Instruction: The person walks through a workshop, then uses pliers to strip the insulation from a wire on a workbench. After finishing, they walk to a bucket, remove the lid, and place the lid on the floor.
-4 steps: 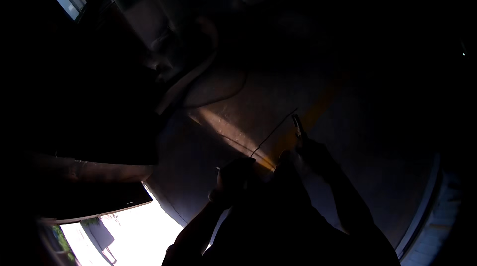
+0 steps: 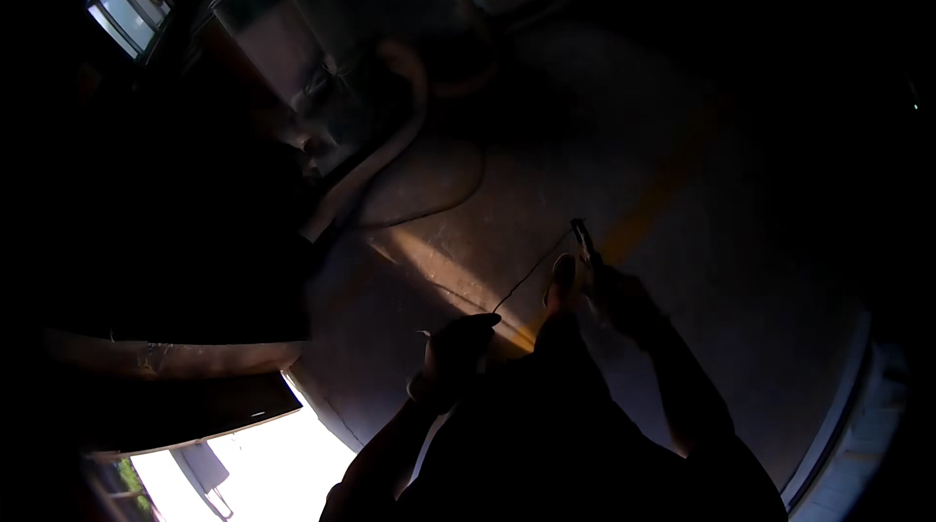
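Note:
A thin dark wire [image 2: 531, 271] stretches slantwise above the floor. My left hand [image 2: 460, 347], seen as a dark silhouette, pinches its lower end; a short pale tip sticks out on the hand's far left. In my right hand [image 2: 624, 303] is a slim plier-like tool [image 2: 583, 236], pointing up and away. The tool's head meets the upper end of the wire; whether its jaws grip it is too dark to tell. Just left of the tool, the tip of my shoe [image 2: 560, 273] shows on the floor.
A yellow line [image 2: 634, 225] and a strip of sunlight [image 2: 444, 264] cross the dim floor [image 2: 546, 152]. A thick hose [image 2: 375, 161] curves from machinery [image 2: 283, 44] at the upper left. A dark raised surface [image 2: 185, 356] lies at left, beside a bright opening [image 2: 283, 454].
The tool's head has come up against the upper end of the wire, where a small gap showed before. My shoe tip has come into view beside it.

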Demonstrator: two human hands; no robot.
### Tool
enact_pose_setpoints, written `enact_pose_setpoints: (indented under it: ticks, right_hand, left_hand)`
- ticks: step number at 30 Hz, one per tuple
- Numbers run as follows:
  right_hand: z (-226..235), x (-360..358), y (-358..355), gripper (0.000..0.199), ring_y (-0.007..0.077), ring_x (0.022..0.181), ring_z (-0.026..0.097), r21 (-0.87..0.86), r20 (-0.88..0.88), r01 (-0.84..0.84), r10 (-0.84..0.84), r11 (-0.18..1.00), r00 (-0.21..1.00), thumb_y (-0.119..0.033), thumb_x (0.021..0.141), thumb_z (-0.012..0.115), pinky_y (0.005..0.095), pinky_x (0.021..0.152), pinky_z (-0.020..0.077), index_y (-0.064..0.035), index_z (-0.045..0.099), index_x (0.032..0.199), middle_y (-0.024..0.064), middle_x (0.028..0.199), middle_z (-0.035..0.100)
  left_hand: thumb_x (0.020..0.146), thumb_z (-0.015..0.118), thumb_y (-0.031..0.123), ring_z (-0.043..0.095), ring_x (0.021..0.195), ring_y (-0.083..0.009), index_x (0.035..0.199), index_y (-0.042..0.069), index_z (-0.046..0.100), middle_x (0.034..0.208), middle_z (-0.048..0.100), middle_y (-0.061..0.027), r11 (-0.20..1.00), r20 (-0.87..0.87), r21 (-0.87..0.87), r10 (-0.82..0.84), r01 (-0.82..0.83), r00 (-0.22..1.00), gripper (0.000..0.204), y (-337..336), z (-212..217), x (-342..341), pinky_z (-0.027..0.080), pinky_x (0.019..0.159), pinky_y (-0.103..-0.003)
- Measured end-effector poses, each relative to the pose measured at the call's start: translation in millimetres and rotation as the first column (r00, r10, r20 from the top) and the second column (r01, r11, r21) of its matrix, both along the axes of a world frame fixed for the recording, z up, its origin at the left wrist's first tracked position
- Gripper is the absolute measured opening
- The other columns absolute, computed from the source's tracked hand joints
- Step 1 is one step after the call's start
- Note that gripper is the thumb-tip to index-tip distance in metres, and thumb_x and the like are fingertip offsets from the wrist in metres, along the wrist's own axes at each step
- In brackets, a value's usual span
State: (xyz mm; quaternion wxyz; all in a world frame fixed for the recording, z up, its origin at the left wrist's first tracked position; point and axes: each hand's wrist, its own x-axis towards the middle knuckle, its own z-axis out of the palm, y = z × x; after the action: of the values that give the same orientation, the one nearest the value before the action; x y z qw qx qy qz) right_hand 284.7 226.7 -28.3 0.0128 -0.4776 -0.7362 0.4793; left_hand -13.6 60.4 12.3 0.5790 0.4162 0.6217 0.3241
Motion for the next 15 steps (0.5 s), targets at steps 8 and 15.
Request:
enact_pose_setpoints:
  ticks: [8,15]
  right_hand:
    - [85.5,-18.3,291.4,0.033,0.0241,0.085,0.073,-0.142,-0.032,0.124,-0.130,0.982,0.991,-0.027,0.104,0.061,0.0385,0.078,0.0556,0.0012,0.065,0.119,0.0138,0.095,0.074]
    - [103.0,-97.8,387.5,0.047,0.0384,0.111,0.069,-0.008,0.285,-0.391,0.377,0.920,0.881,-0.036,0.098,0.061,0.0477,0.101,0.0508,-0.0059,0.058,0.135,0.0235,0.118,0.072]
  left_hand:
    - [0.098,0.065,-0.002,0.065,0.085,-0.0138,0.126,0.001,0.069,0.095,0.065,-0.0077,0.951,-0.131,0.274,0.186,-0.144,0.974,0.028,262.4,1.0,25.9,0.054,0.078,-0.030]
    - [0.098,0.066,0.008,0.074,0.098,-0.0243,0.128,0.004,0.070,0.109,0.073,-0.0177,0.984,-0.184,0.152,0.125,-0.097,0.975,0.030,378.9,15.9,-3.2,0.059,0.089,-0.036]
